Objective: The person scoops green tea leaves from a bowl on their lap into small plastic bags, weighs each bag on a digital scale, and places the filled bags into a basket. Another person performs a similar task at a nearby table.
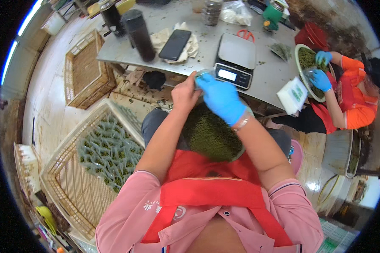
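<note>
In front of the table edge my bare left hand [185, 93] is closed, its fingertips pinching a small clear plastic bag [202, 73]. My right hand [222, 96], in a blue glove, meets it there with its fingers closed on the same bag, which they largely hide. Just below both hands, a round basin on my lap holds loose green tea leaves [211, 133]. Beyond my right hand a digital scale [237, 52] with a bare metal plate and lit display stands on the metal table [268, 80].
A woven basket [67, 185] with several filled clear bags [112, 147] stands at left, another crate [85, 67] behind it. The table bears a phone [175, 44], dark tumbler [138, 36] and red scissors [245, 36]. A blue-gloved co-worker [352, 90] handles leaves in a basin at right.
</note>
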Tool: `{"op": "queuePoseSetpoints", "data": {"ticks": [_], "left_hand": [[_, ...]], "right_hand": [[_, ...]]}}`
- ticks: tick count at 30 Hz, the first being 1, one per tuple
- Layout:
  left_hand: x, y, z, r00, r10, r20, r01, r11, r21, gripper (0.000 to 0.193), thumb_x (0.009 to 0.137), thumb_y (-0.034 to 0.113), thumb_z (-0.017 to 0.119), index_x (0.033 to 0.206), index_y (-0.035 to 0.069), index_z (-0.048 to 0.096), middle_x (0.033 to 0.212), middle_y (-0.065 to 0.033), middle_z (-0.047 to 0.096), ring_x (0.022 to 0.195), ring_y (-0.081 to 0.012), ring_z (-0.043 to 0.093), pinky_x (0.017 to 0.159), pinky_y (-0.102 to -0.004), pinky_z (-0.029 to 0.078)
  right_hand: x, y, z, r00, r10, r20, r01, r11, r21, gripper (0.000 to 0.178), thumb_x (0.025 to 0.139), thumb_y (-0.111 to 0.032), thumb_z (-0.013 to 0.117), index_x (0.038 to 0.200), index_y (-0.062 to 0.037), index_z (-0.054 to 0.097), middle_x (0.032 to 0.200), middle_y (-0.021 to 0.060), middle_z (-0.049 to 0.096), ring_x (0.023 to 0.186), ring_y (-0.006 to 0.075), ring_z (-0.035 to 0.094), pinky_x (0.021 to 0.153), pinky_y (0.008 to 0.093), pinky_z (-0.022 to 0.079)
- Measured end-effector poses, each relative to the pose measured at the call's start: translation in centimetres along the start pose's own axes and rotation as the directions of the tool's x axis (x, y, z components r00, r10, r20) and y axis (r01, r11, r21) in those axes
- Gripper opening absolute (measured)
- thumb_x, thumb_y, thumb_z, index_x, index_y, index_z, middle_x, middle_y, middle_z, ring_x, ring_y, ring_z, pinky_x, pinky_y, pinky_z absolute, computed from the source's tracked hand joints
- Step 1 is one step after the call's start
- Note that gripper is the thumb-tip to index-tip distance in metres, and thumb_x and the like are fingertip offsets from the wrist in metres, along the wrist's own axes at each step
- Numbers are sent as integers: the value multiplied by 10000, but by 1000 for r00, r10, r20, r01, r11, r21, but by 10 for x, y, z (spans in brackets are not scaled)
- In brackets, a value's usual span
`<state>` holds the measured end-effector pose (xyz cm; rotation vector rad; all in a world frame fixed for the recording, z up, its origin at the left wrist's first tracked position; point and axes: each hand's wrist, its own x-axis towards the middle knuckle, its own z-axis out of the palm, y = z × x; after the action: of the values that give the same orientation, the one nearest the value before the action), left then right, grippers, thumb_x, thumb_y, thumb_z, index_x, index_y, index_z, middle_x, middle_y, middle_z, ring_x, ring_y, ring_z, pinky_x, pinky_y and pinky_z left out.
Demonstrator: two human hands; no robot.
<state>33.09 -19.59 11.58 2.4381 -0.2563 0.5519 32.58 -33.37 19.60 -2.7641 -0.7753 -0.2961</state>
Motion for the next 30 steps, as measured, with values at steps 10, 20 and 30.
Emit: {"op": "queuePoseSetpoints", "data": {"ticks": [10,20,30], "left_hand": [[1,9,-6,983,-164,82,168,985,-47,536,741,279,688,1225,121,521,850,-158,648,759,-344,625,646,-410,483],[11,14,-6,903,-405,142,429,865,-262,561,738,349,735,1195,79,554,1014,-151,659,949,-256,646,817,-331,483],[17,15,-17,892,-423,161,446,882,-153,558,731,381,729,1177,90,563,1029,-147,657,962,-261,643,835,-350,481]], "right_hand": [[2,45,-57,968,-29,249,-181,605,776,278,808,-118,569,1075,-60,619,944,143,641,687,238,643,676,348,520],[70,301,-38,747,652,-134,-665,723,-189,381,824,-148,505,1194,-82,567,1166,224,556,996,376,589,830,482,477],[8,353,0,850,450,-273,-512,827,-230,156,802,-118,532,851,-10,634,970,203,604,871,360,587,725,412,491]]}}
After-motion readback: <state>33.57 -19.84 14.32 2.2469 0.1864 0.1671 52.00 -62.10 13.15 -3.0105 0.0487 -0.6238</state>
